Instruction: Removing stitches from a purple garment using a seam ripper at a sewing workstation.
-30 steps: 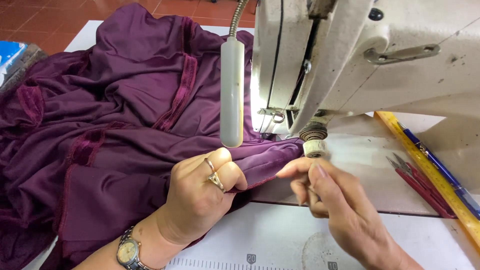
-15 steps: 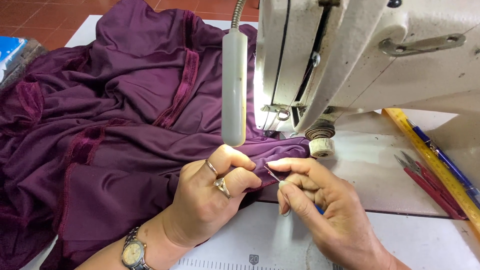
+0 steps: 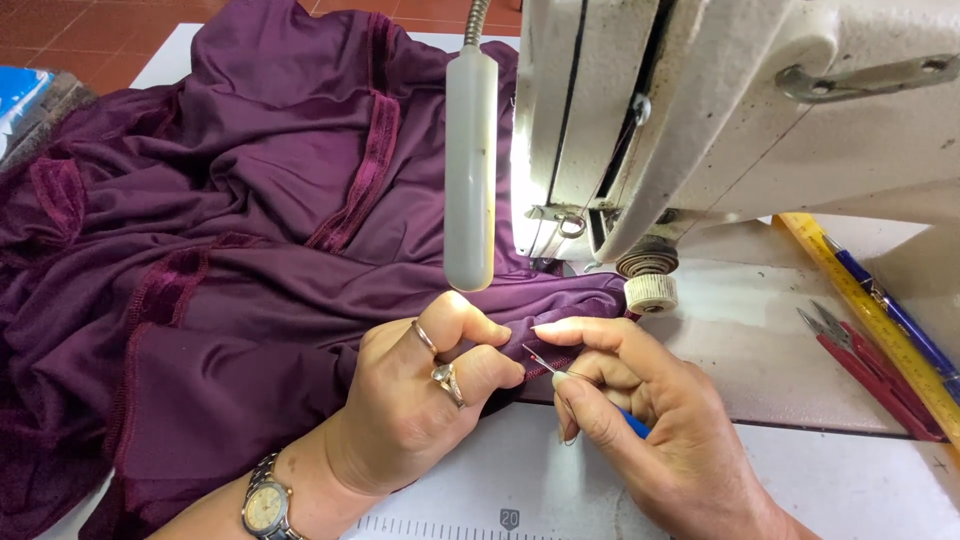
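A large purple fabric (image 3: 250, 230) with velvet trim bands lies spread over the table, its edge running under the white sewing machine (image 3: 720, 120). My left hand (image 3: 420, 400), with two rings and a wristwatch, pinches the fabric's edge just in front of the machine. My right hand (image 3: 650, 420) grips a seam ripper (image 3: 545, 362) with a blue handle. Its thin metal tip points left and touches the fabric edge between my two hands.
A white tube lamp (image 3: 470, 170) hangs on a flexible neck over the fabric. Red-handled snips (image 3: 860, 365), a blue pen (image 3: 890, 310) and a yellow ruler (image 3: 870, 320) lie on the table at the right. A blue object (image 3: 20, 95) sits at far left.
My right hand came down from the knob under the machine to the fabric edge and now holds the seam ripper against it. My left hand shifted its pinch slightly.
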